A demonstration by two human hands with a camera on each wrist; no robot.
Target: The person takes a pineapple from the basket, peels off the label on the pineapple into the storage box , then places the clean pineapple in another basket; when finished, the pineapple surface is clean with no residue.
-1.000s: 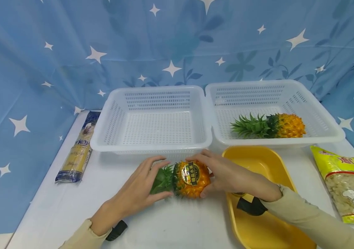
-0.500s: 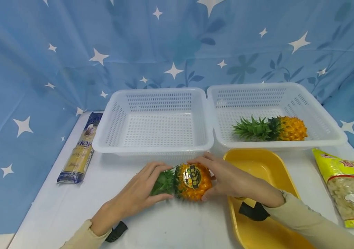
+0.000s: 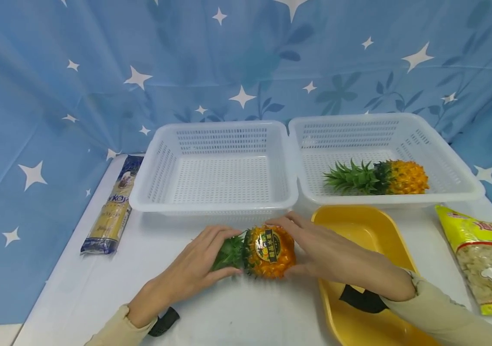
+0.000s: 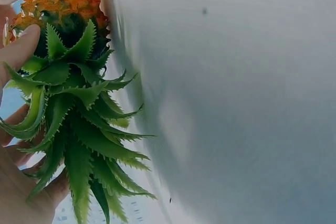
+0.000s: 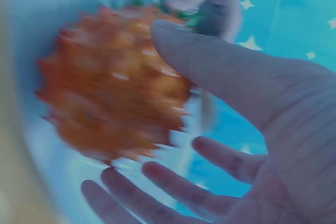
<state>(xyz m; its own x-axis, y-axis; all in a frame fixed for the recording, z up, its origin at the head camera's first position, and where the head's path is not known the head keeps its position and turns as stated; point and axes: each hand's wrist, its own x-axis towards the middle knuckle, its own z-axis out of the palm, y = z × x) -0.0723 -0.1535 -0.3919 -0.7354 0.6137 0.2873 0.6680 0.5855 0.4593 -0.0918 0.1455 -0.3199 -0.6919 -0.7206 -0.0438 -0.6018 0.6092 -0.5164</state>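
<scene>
A pineapple (image 3: 267,254) with a gold and black label lies on the white table, its green crown to the left. My left hand (image 3: 198,259) holds it by the crown, fingers on the far side and thumb on the near side. In the left wrist view the leaves (image 4: 79,124) spread beside that palm. My right hand (image 3: 328,250) is at the fruit's right end, fingers spread and loose around it. In the right wrist view the orange fruit (image 5: 115,87) is blurred, with the right thumb (image 5: 210,66) in front of part of it.
Two white plastic baskets stand at the back; the left basket (image 3: 220,180) is bare inside. The right basket (image 3: 315,151) holds another pineapple (image 3: 408,178). A yellow tub (image 3: 354,221) sits under my right forearm. A long packet (image 3: 109,216) lies left, a yellow bag (image 3: 484,269) right.
My right hand has loosened from the fruit and shifted slightly right. The left hand keeps its place on the crown. The pineapple has hardly moved.
</scene>
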